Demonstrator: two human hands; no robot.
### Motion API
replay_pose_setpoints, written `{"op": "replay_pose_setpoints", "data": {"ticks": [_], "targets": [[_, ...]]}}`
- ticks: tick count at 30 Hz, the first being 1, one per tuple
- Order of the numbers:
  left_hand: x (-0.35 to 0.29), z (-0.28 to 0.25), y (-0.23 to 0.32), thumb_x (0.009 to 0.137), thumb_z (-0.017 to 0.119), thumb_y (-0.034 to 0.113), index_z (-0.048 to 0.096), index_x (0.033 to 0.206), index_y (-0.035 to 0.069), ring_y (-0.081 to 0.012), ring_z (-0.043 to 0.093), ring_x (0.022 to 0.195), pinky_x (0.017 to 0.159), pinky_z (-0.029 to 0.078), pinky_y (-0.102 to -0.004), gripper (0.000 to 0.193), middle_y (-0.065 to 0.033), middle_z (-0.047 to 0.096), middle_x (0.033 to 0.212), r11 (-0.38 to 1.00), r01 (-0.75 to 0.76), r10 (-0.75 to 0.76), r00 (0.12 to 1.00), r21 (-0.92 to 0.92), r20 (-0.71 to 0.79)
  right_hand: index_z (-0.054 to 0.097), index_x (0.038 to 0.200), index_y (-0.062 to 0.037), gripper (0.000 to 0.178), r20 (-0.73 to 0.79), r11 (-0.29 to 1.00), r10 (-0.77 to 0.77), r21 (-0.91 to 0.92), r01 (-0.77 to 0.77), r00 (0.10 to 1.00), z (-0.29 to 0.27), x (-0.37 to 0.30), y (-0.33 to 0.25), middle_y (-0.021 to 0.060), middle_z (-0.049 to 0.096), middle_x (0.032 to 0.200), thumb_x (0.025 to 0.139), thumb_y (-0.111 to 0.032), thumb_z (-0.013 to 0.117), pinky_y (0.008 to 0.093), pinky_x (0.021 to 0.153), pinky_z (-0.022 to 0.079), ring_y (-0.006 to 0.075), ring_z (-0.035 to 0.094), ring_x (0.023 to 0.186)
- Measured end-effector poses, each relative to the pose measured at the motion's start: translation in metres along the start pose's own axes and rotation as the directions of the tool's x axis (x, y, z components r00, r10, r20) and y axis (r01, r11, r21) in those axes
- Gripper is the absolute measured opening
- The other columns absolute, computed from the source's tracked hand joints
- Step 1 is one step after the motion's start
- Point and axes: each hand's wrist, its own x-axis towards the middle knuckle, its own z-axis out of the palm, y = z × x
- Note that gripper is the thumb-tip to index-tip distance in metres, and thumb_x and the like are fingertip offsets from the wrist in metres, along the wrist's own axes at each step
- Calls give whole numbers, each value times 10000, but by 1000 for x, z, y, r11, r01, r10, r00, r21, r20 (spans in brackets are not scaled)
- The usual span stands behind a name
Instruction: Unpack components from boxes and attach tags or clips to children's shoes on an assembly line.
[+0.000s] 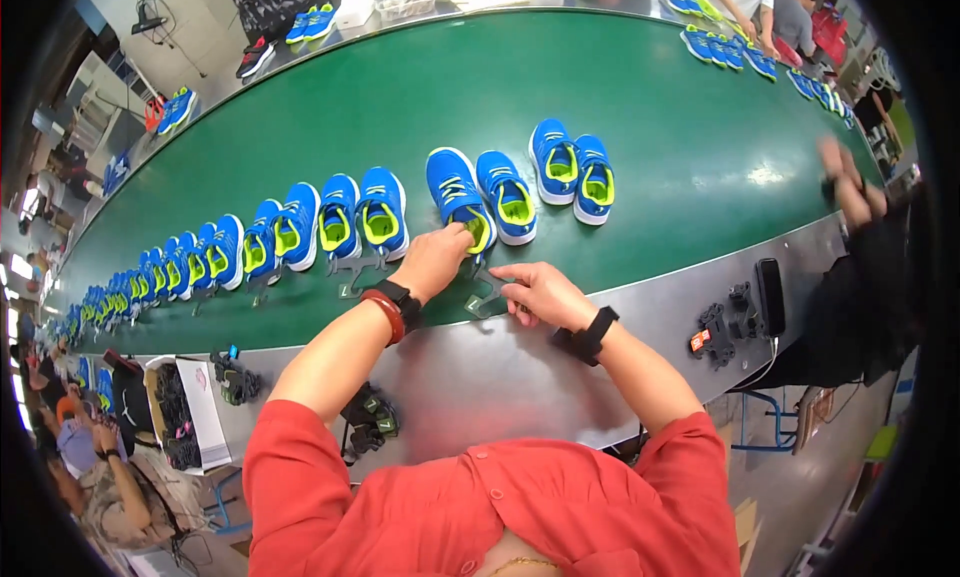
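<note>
Right in front of me on the green belt (640,97) lies a pair of blue sneakers with lime lining. My left hand (435,262) grips the heel of the left sneaker (452,180), its fingertips at the opening. Beside it sits the right sneaker (512,202), untouched. A grey plastic shoe hanger (484,295) hangs from the heels toward the belt's near edge. My right hand (545,292) pinches this hanger's right side, index finger forward and the other fingers curled; the exact hold is partly hidden.
A second sneaker pair (575,172) stands to the right. On the left runs a long row of blue sneakers (297,227), several with hangers. A metal ledge (480,377) borders the belt, holding black hangers (712,337) and a phone (769,295). A co-worker's arm (850,187) is at right.
</note>
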Motion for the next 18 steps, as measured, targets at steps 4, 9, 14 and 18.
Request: {"op": "replay_pose_setpoints", "data": {"ticks": [4, 9, 14, 18], "targets": [[1, -16, 5, 851, 521, 64, 501, 1243, 142, -345, 631, 871, 687, 512, -458, 400, -121, 573, 1050, 994, -89, 87, 996, 60, 36, 473, 1347, -28, 408, 82, 935, 37, 348, -63, 996, -20, 17, 9, 24, 612, 739, 950, -112, 514, 230, 498, 449, 84, 555, 538], [1, -19, 11, 860, 556, 125, 487, 1299, 182, -355, 644, 766, 624, 523, -457, 449, -152, 572, 973, 956, -214, 180, 968, 200, 173, 558, 1178, -22, 261, 52, 994, -55, 97, 50, 997, -25, 33, 0, 46, 639, 780, 961, -162, 516, 266, 544, 491, 118, 625, 648], [0, -20, 22, 884, 495, 93, 550, 1250, 162, -347, 644, 694, 608, 522, -458, 377, -153, 575, 880, 959, -42, -8, 985, 279, 175, 612, 995, -35, 173, -106, 466, -734, -797, 384, 671, -69, 46, -17, 154, 612, 962, 842, -105, 573, 423, 787, 494, 360, 593, 914], [-2, -18, 15, 869, 474, 49, 601, 1178, 136, -374, 647, 779, 677, 520, -476, 346, -182, 618, 910, 984, 91, -122, 970, 155, 209, 635, 995, -61, 245, 160, 346, -409, -884, 315, 898, -83, 61, 0, 103, 608, 959, 780, -171, 678, 422, 819, 481, 313, 598, 972]]}}
